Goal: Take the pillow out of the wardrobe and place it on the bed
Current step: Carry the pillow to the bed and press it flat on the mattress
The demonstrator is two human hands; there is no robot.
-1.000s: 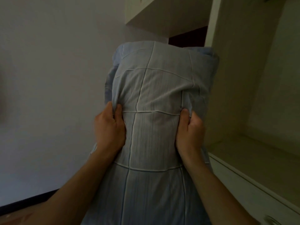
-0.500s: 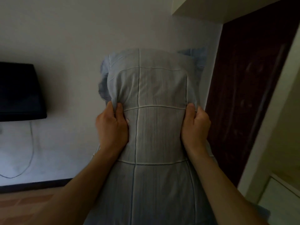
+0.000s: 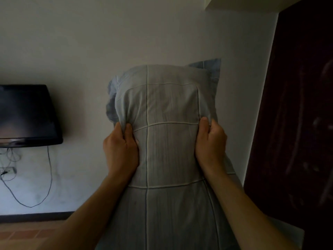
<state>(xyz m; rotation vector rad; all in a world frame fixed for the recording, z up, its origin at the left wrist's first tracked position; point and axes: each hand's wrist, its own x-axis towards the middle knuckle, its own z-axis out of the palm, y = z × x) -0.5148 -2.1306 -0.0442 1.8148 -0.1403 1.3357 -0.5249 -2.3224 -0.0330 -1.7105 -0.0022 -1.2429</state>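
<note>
A pale blue-grey pillow with a white grid of seams stands upright in front of me, held in the air. My left hand pinches the fabric on its left side. My right hand grips the fabric on its right side. Both forearms run up from the bottom of the view along the pillow. The bed is not in view, and of the wardrobe only a pale corner shows at the top right.
A white wall fills the background. A black television hangs on it at the left, with cables and a socket below. A dark brown door stands at the right. Reddish floor tiles show at the bottom left.
The view has swung left, away from the wardrobe shelves, to the wall, the television and the dark door. The pillow stays gripped in both hands in front of me.
</note>
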